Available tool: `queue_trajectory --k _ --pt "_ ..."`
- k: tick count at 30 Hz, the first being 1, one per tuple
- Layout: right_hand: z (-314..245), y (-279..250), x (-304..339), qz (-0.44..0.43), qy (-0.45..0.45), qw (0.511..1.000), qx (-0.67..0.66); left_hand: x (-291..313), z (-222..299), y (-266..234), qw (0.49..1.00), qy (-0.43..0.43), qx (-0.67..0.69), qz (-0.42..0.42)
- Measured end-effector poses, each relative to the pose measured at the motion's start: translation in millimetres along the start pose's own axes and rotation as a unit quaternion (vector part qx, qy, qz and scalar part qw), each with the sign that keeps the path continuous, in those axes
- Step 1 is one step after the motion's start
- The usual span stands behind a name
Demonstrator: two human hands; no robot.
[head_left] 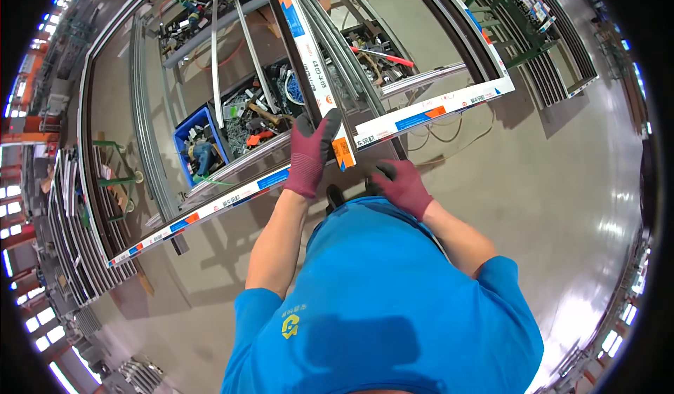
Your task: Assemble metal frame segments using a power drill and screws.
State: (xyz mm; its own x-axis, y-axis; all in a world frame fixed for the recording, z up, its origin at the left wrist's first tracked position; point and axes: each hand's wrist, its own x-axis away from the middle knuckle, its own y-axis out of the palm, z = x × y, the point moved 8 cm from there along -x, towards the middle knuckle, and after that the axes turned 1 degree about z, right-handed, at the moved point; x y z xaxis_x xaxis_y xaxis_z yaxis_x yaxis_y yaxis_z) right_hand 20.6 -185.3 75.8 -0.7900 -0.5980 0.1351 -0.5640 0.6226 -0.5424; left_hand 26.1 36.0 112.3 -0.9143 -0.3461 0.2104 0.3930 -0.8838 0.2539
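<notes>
A large window frame (pixel 242 199) of dark profile with white, blue and orange protective film spans the view in front of me. A film-covered profile bar (pixel 307 50) crosses it lengthwise, and its near end juts past the frame's near side. My left hand (pixel 309 152), in a maroon glove with dark fingers, is closed around this bar close to that end. Nearer my waist, right of the bar's end, my right hand (pixel 399 185) wears a matching glove. Its fingers are curled, and whatever they hold, if anything, is hidden.
Beneath the frame, a rack holds a blue crate (pixel 200 145) with a power drill, loose hardware (pixel 256 117) and a red-handled tool (pixel 382 56). Stacked profiles stand on a green trolley (pixel 516 25) at the far right; more profiles (pixel 74 232) lie at left.
</notes>
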Motion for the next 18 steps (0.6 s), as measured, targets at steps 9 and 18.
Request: queue_trajectory --k 9,18 --pt "-123.7 -38.8 -13.1 0.17 -0.324 0.928 0.068 -1.9 -9.3 -2.1 0.995 0.002 -0.086 0.05" --pt "-120.3 -25.0 -57.7 0.063 -0.241 0.96 0.124 -8.8 -14.8 -18.6 0.994 -0.063 -0.034 0.078"
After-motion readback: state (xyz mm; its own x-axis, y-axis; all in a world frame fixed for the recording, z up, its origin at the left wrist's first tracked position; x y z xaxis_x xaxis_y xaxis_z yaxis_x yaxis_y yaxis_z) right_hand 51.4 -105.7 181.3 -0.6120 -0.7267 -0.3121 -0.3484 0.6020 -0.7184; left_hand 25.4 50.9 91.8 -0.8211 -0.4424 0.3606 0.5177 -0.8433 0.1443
